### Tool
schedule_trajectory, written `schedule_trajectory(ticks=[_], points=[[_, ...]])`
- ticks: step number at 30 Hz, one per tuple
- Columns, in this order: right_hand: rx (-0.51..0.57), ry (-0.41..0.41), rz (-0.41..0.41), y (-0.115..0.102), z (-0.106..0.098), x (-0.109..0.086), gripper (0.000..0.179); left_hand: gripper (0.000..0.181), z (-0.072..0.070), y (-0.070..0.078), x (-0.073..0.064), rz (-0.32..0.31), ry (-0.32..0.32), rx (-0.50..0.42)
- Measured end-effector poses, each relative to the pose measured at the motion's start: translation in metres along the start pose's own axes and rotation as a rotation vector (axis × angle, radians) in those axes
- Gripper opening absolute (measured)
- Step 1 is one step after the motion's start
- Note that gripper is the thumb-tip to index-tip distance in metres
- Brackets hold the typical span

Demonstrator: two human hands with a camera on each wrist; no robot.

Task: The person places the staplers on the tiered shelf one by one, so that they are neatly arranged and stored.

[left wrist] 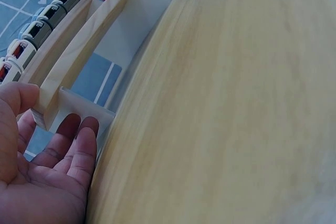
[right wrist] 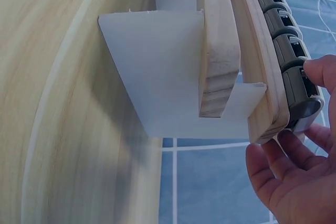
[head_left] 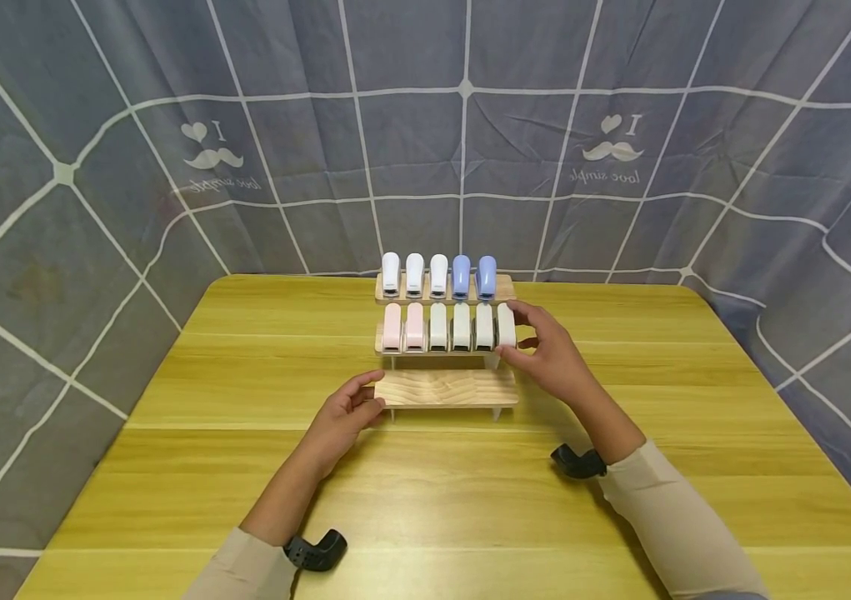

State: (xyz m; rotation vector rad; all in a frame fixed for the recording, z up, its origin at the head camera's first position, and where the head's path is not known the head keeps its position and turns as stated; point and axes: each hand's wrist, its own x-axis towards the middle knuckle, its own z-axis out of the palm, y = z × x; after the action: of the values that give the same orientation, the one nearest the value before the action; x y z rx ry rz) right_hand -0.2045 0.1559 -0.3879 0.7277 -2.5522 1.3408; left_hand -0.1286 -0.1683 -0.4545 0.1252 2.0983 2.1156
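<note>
A three-tier wooden rack [head_left: 446,388] stands on the table with small staplers on its upper two tiers. At the left end of its bare lowest shelf, my left hand [head_left: 342,421] pinches the board; the left wrist view shows the thumb at the shelf [left wrist: 79,51] corner and other fingers beside the white support [left wrist: 86,106]. My right hand [head_left: 553,354] holds the rightmost white stapler [head_left: 505,325] on the middle tier, thumb at its front end. In the right wrist view that stapler [right wrist: 299,90] sits at the board's end, with some fingers partly hidden behind it.
Two pink staplers [head_left: 403,327] and several white ones [head_left: 460,327] line the middle tier. Up top stand three white staplers [head_left: 414,273] and two blue ones [head_left: 473,277]. A grey gridded curtain [head_left: 410,150] hangs behind the yellow wooden table [head_left: 245,375].
</note>
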Motion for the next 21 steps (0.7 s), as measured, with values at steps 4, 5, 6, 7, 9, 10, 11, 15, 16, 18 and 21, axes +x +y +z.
schedule_trajectory(ticks=[4, 5, 6, 7, 9, 10, 11, 15, 16, 18, 21], points=[[0.014, 0.004, 0.003, 0.0006, -0.0003, -0.0003, 0.066, 0.046, 0.0003, -0.0004, 0.0008, 0.003, 0.0, 0.003], [0.014, 0.004, 0.005, 0.0008, -0.0003, -0.0005, 0.067, 0.046, 0.0003, -0.0006, 0.001, 0.004, -0.001, 0.003], [0.012, 0.005, 0.009, 0.001, -0.0002, -0.0007, 0.067, 0.046, 0.0004, -0.0007, 0.0012, 0.003, 0.001, 0.003], [0.013, 0.004, 0.009, 0.001, 0.0, -0.0007, 0.067, 0.047, 0.0004, -0.0007, 0.0013, 0.004, 0.002, 0.003], [0.012, 0.002, 0.011, 0.0011, 0.0002, -0.0008, 0.067, 0.047, 0.0001, -0.0009, 0.0014, 0.003, 0.003, 0.006], [0.008, 0.001, 0.012, 0.001, 0.0004, -0.001, 0.067, 0.046, -0.0001, -0.0008, 0.0013, 0.002, 0.003, 0.006], [0.005, -0.001, 0.013, 0.001, 0.0005, -0.0012, 0.068, 0.046, -0.0004, -0.0008, 0.0012, -0.001, 0.005, 0.003], [-0.007, -0.007, 0.02, 0.0003, 0.0009, -0.0023, 0.069, 0.046, -0.0009, -0.0005, 0.0007, -0.005, -0.001, 0.007], [-0.009, -0.008, 0.022, 0.0001, 0.001, -0.0024, 0.069, 0.046, -0.0009, -0.0006, 0.0006, -0.004, -0.003, 0.011], [-0.011, -0.01, 0.022, -0.0001, 0.0008, -0.0027, 0.069, 0.046, -0.001, -0.0009, 0.0003, -0.002, -0.004, 0.018], [-0.007, -0.019, 0.018, 0.0, -0.0002, -0.003, 0.07, 0.047, -0.0007, -0.0014, 0.0001, -0.002, -0.002, 0.024]])
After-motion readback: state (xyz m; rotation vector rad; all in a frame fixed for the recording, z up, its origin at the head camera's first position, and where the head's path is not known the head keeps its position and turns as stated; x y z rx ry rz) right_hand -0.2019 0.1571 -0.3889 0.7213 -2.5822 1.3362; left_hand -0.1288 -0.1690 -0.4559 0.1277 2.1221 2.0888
